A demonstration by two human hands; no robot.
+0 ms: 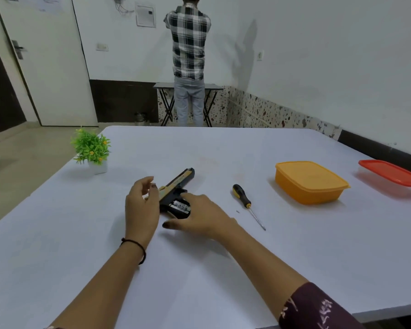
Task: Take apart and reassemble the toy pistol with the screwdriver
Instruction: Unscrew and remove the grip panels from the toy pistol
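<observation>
The black and gold toy pistol [177,186] lies flat in the middle of the white table [223,269], barrel pointing away, with its grip open and batteries showing inside. My left hand [141,205] hovers at the pistol's left side, fingers loosely curled, holding nothing. My right hand [199,217] rests over the grip with straight fingers touching it. The screwdriver [246,201], black and yellow handled, lies on the table to the right of the pistol, tip toward me. A tiny screw [237,212] sits beside its shaft.
An orange lidded box [310,182] stands at the right, a red-lidded container [393,174] farther right at the table edge. A small potted plant [91,150] stands at the far left corner. A person in a checked shirt [188,60] stands at the back wall.
</observation>
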